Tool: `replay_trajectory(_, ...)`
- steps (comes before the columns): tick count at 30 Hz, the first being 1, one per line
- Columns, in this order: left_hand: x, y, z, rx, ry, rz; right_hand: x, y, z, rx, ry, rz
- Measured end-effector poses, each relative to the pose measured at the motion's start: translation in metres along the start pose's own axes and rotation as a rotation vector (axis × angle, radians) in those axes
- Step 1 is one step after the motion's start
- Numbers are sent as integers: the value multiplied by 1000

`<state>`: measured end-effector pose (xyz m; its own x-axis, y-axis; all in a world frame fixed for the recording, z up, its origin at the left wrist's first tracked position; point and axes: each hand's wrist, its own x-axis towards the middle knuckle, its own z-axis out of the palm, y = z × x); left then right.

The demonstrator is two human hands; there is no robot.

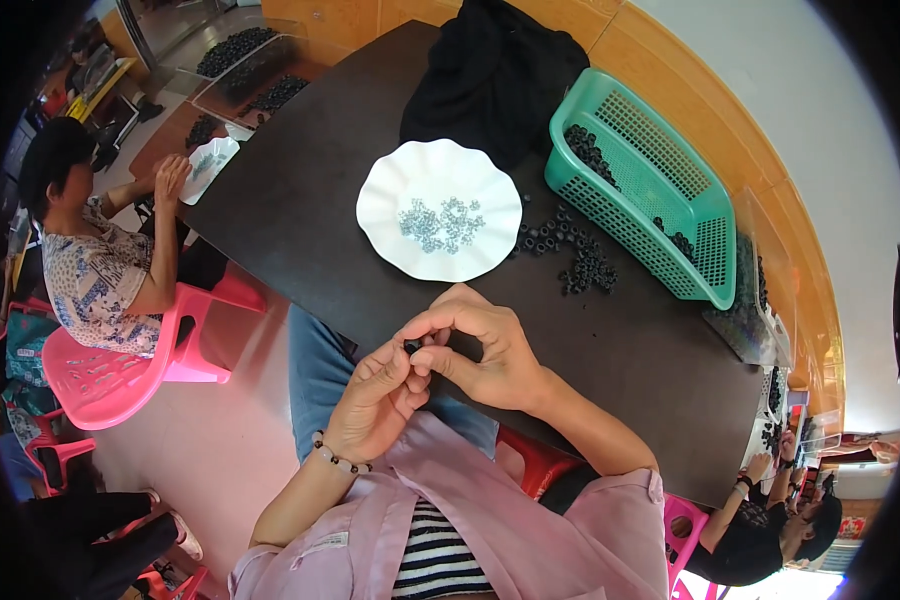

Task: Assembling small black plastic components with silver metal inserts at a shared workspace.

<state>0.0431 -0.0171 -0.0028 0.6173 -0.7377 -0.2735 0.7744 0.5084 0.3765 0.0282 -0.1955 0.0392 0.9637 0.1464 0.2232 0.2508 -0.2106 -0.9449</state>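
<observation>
My left hand [378, 388] pinches a small round black part [412, 346] between thumb and fingers, just off the near edge of the table. My right hand [485, 350] meets it there, thumb and forefinger closed at the same black part; whether they hold a second small piece is hidden. Just beyond my hands a white scallop-edged plate [385, 180] bears many small clear bluish pieces [440, 224]. To the right of the plate, loose black ring-shaped parts [588, 268] are strewn over the dark table [660, 370].
A green plastic basket [660, 165] with more black parts stands at the far right. Black cloth [495, 75] lies behind the plate. A clear bin [745, 330] is at the right edge. One person [100, 250] sits at left on a pink chair [110, 380], another [770, 520] at lower right.
</observation>
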Motion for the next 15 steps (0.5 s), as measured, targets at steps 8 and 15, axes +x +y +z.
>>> replay_trajectory(8,-2,1,-5,-110,-78,-24,5,2,2,-27,-19,-84)
replay_trajectory(15,-2,4,-6,-127,-74,-42,5,2,0,-32,-81,-96)
